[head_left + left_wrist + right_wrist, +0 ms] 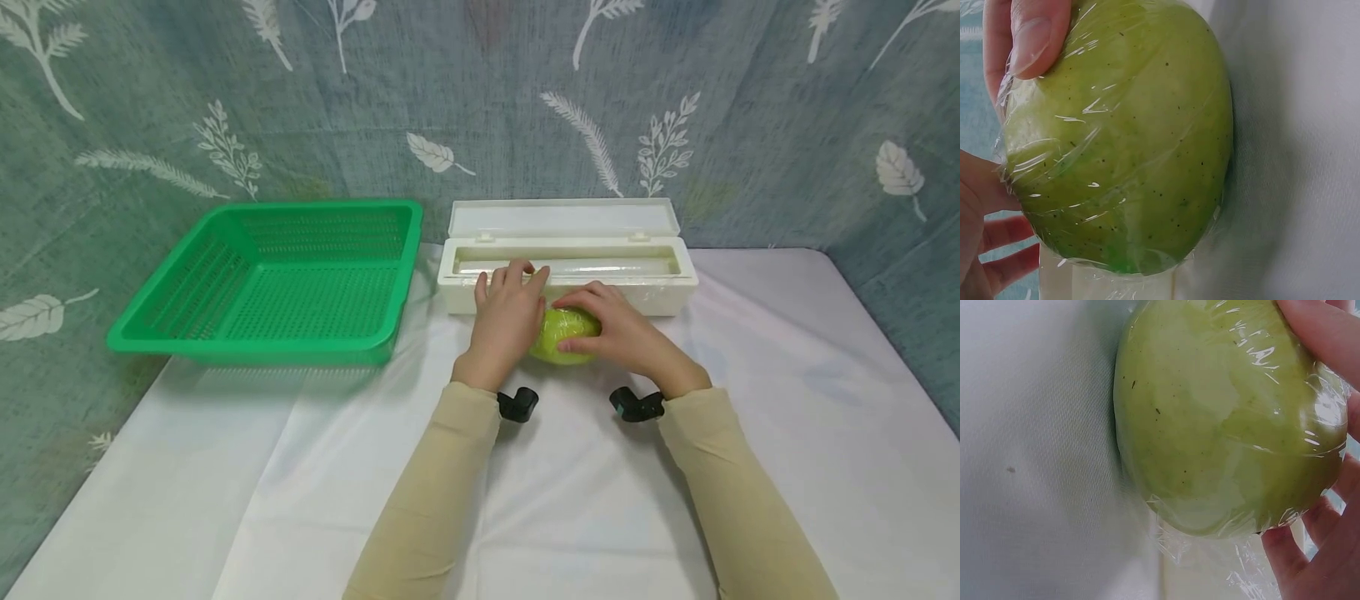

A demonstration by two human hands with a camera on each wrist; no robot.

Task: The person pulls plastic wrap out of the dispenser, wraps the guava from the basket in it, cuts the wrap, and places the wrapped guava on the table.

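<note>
A yellow-green oval fruit (pixel 564 335) with small dark specks sits on the white cloth, wrapped in shiny cling film. My right hand (pixel 617 332) grips it, thumb along its near side and fingers over its top. The left hand (pixel 506 325) is at its left side, fingers spread over the front edge of the white film box (pixel 607 297); the left thumb is hidden in the head view. Close up in the left wrist view, crinkled film covers the fruit (pixel 1129 144). Film stretches from the fruit (pixel 1210 425) toward the box in the right wrist view.
The box's lid (pixel 564 218) stands raised at the back, and a film roll (pixel 600 267) lies inside. To the left is a green plastic basket (pixel 255 346) with perforated walls. A leaf-patterned cloth (pixel 495 108) hangs behind the table.
</note>
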